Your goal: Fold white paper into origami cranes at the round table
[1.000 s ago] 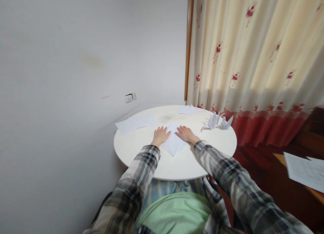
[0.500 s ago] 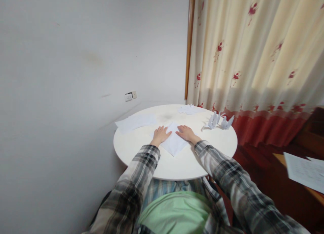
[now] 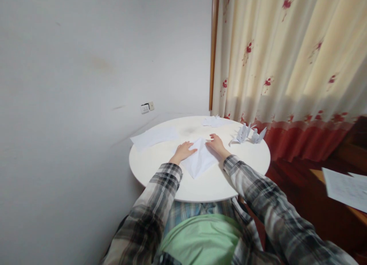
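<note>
A folded white sheet of paper (image 3: 198,163), diamond-shaped with crease lines, lies in the middle of the round white table (image 3: 195,190). My left hand (image 3: 182,152) rests on its left part, fingers stretched out and pointing inward. Over at the right edge of the sheet is my right hand (image 3: 217,145), its fingers curved and apart from the thumb, which reaches the paper's edge. Several folded paper cranes (image 3: 243,134) stand at the table's right side.
Flat white paper (image 3: 155,137) lies at the table's left, overhanging the rim. More paper pieces (image 3: 212,121) are at the back. Behind are a wall with a socket (image 3: 145,108) and a curtain (image 3: 266,58). Written sheets (image 3: 345,188) lie on furniture at the right.
My right hand has shifted slightly right and lifted its fingers off the paper's upper part. The left hand stays on the sheet. The sheet's right side now looks less flat.
</note>
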A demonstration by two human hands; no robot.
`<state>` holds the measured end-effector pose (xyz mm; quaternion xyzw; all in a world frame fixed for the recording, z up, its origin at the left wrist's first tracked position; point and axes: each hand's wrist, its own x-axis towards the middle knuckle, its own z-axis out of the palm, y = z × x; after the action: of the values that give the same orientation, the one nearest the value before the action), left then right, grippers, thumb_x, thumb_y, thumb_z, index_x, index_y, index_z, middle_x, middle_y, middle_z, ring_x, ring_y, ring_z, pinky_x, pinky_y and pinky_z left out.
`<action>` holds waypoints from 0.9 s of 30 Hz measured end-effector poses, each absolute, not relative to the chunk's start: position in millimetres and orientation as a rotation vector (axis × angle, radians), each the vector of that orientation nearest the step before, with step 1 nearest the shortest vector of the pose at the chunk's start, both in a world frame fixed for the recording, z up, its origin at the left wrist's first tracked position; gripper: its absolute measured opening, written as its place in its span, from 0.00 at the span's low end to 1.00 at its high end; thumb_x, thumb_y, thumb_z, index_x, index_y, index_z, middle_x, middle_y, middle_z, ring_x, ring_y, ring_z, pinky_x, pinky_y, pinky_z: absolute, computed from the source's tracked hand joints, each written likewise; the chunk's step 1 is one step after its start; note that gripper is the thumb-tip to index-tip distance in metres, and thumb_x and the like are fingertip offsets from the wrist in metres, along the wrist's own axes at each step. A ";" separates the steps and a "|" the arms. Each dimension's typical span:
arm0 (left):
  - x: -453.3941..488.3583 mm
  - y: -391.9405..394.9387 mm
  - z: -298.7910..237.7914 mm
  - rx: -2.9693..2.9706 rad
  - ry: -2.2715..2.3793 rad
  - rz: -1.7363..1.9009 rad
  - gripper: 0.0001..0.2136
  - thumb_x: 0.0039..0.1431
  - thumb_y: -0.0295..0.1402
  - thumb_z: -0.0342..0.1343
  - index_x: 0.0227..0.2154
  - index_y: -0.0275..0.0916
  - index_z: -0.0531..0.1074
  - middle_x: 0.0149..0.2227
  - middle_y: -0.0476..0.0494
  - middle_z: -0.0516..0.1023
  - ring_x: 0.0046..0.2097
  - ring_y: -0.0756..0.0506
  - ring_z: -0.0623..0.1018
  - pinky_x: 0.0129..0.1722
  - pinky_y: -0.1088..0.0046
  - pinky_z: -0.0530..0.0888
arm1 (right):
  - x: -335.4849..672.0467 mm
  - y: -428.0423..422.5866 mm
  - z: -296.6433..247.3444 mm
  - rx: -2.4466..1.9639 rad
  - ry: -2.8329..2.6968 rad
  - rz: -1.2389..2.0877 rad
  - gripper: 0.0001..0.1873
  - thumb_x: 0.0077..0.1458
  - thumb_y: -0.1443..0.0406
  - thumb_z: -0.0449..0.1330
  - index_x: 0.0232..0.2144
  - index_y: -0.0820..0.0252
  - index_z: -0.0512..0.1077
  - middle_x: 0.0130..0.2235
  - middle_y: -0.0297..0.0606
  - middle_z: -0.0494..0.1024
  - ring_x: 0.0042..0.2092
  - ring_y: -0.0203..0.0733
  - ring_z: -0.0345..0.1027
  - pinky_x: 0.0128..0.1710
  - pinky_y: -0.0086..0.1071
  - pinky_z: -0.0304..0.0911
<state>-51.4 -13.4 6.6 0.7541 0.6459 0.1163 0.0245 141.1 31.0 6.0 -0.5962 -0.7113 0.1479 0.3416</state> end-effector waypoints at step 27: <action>-69.4 2.8 2.3 1.568 1.894 1.566 0.37 0.41 0.31 0.65 0.56 0.33 0.57 0.61 0.28 0.58 0.63 0.36 0.56 0.60 0.61 0.55 | 158.8 43.3 -0.8 -1.246 -1.454 0.458 0.11 0.35 0.63 0.63 0.26 0.64 0.73 0.28 0.35 0.75 0.30 0.38 0.64 0.31 0.29 0.56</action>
<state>-69.4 2.8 2.3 0.5344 0.6455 0.5339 0.1131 158.8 43.3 -0.8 -0.5272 -0.6152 0.1936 0.5533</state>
